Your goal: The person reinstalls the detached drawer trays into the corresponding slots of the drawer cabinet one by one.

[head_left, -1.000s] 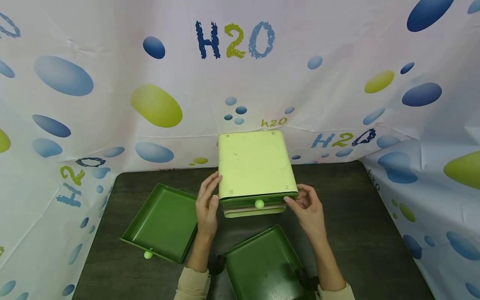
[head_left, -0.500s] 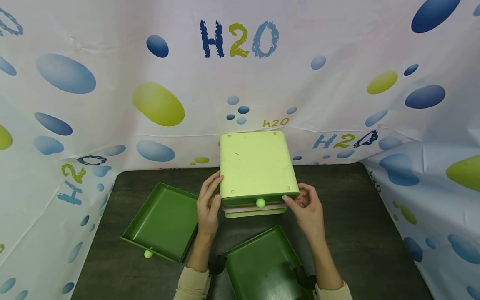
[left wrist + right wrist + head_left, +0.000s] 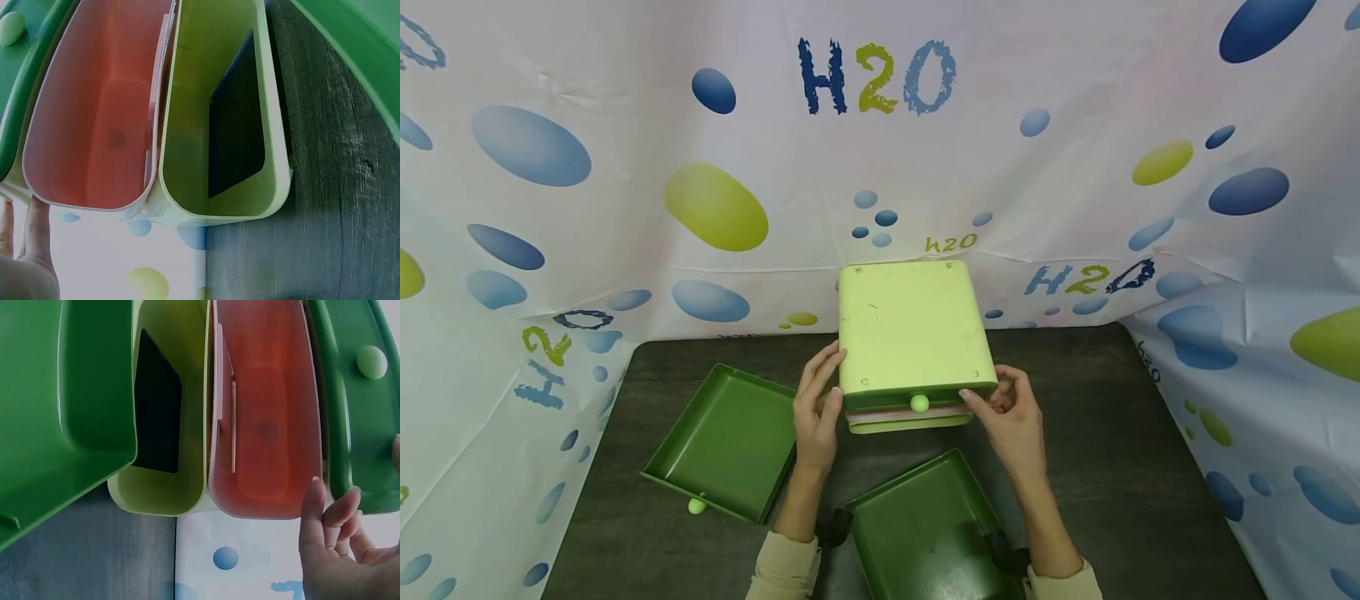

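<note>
A stacked drawer unit stands at the back of the table, its top box (image 3: 910, 325) pale yellow-green. A dark green drawer (image 3: 880, 402) with a round light green knob (image 3: 920, 404) sits in that top box. Below it are a pink box (image 3: 106, 125) and a lime green box (image 3: 187, 181), both with bare fronts. My left hand (image 3: 816, 408) rests its fairly straight fingers on the unit's left side, thumb apart. At the right front corner, my right hand (image 3: 1015, 421) has its thumb on the drawer front and its bent fingers at the side, holding the corner.
Two green drawers lie on the dark table (image 3: 1135, 467): one drawer (image 3: 730, 442) at the left with its knob towards me, another drawer (image 3: 925, 533) between my forearms. A white printed curtain (image 3: 1060, 208) hangs right behind the unit.
My right thumb has slid slightly left along the drawer front. My left hand keeps its place at the unit's side, and the loose drawers have not moved.
</note>
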The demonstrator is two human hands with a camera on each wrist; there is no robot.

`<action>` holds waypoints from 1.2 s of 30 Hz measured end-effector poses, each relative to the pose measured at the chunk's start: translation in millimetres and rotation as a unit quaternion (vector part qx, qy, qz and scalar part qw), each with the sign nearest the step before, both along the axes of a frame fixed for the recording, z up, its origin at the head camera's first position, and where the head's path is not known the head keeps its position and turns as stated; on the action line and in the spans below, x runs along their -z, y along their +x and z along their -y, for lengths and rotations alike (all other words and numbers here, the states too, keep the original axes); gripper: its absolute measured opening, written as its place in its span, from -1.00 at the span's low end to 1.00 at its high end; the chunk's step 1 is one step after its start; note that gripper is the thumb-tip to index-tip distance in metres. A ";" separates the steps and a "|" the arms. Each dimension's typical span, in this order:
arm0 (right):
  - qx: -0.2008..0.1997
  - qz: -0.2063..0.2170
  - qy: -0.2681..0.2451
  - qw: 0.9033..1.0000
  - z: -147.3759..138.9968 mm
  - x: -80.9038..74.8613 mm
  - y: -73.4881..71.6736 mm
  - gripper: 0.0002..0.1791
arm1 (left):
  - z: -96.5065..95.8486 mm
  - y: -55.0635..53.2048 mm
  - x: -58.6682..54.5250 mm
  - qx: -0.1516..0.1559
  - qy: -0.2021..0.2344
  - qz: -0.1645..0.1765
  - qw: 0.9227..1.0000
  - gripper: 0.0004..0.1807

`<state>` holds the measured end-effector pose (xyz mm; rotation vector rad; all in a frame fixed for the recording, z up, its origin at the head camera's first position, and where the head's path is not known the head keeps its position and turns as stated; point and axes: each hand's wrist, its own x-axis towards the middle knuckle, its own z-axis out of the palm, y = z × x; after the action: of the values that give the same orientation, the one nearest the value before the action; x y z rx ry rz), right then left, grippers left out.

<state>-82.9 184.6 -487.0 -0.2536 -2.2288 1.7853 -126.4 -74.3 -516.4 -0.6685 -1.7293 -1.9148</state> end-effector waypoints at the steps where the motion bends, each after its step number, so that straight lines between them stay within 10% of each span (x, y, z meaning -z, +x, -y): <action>1: -0.002 0.001 0.002 1.000 -0.1 -0.3 0.0 -0.42 | 0.1 -0.1 0.3 0.001 0.001 0.000 1.000 -0.49; 36: -0.038 -0.026 0.001 0.999 -16.6 -15.4 0.9 -0.54 | 20.2 21.0 7.5 -0.036 -0.009 0.030 0.999 -0.57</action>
<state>-82.0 201.2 -471.6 -0.1218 -2.2318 1.8072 -105.5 -94.5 -523.9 -0.5522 -1.7849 -1.8910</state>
